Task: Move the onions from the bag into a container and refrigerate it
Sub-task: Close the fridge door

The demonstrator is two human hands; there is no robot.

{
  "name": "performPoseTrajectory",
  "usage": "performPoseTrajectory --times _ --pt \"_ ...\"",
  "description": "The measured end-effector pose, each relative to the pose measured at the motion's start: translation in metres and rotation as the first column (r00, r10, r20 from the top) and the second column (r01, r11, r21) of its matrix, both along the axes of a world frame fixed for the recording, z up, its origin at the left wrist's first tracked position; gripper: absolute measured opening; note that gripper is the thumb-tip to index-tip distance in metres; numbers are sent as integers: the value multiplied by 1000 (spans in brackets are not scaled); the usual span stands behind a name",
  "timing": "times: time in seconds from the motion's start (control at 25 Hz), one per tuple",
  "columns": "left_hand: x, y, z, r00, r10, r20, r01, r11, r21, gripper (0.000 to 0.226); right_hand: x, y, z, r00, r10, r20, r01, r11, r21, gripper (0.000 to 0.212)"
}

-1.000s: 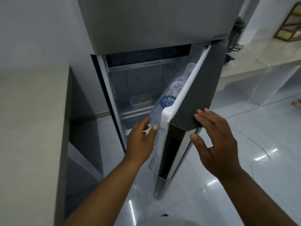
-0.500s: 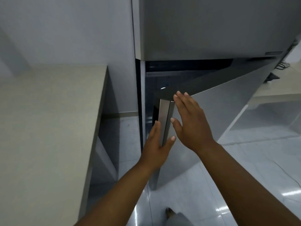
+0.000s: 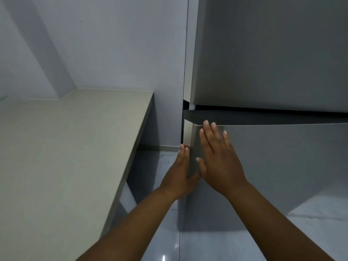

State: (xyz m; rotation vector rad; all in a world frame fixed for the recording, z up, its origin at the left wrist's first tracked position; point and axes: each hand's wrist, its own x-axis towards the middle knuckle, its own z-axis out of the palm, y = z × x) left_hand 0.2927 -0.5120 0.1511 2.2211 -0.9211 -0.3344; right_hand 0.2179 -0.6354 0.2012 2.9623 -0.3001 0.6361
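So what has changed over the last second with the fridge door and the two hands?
The lower fridge door has swung from wide open to almost shut; its shelves, the bottles in the door and the container inside are now hidden. The right hand moved from the door's edge to flat on its front, pushing. The left hand stays open at the door's free edge. The upper door stayed shut, and neither hand holds anything.

— How many hands do you count?
— Two: the left hand (image 3: 181, 173) and the right hand (image 3: 219, 160).
— And fridge doors?
— Two as well: one upper door (image 3: 271, 53), one lower door (image 3: 282, 162).
— Desks?
— One desk (image 3: 62, 147).
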Motion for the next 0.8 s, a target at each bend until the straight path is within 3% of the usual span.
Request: performPoseTrajectory --times 0.24,0.48,0.56,0.8 --pt "47 -35 3 997 -11 76 5 997 76 102 28 -46 -19 994 4 -105 -6 1000 -13 87" --pt "40 -29 5 990 -78 115 70 995 65 102 19 -43 -27 1000 25 15 -25 999 25 91" --pt "45 16 -34 982 185 36 -188 973 136 99 58 -21 -67 948 279 -154 -262 957 125 88" --pt "28 19 -49 975 134 179 -148 987 66 87 44 -19 -69 952 303 -48 -282 925 254 70"
